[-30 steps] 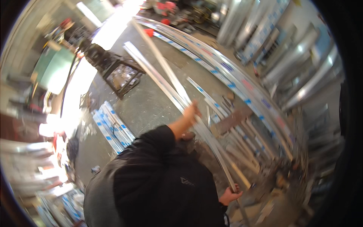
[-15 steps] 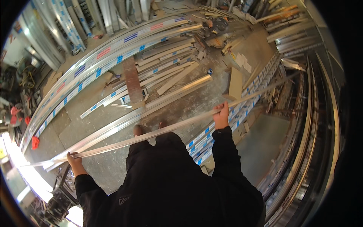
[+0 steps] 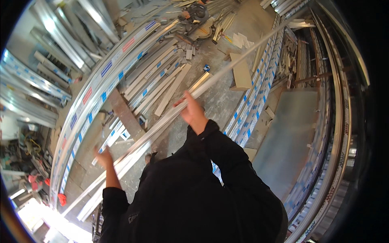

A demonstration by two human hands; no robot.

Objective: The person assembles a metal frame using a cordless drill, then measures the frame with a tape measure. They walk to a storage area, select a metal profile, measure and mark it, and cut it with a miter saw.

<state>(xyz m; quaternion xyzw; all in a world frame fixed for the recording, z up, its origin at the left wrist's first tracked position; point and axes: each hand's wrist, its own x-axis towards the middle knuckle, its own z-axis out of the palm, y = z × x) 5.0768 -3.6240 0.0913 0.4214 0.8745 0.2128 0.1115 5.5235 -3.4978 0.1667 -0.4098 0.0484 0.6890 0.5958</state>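
A long, thin silvery metal profile runs slantwise in front of me, from the lower left up to the far right. My right hand grips it near its middle, fingers bent round the bar. My left hand, smeared by motion, is off the profile, just beyond its lower left stretch. Its fingers look apart, and nothing shows in them. Beneath the held piece, another bundle of pale profiles lies on the floor, partly covered by it.
Long taped profiles curve across the left. Short offcuts lie ahead, with a miter saw beyond. A blue tape measure and a cardboard box are on the floor. A rack of long bars stands right of a grey sheet.
The profile has swung to a steeper slant, its far right end higher in view. My right hand has moved left along with it. The left hand has come off it and moved up and right.
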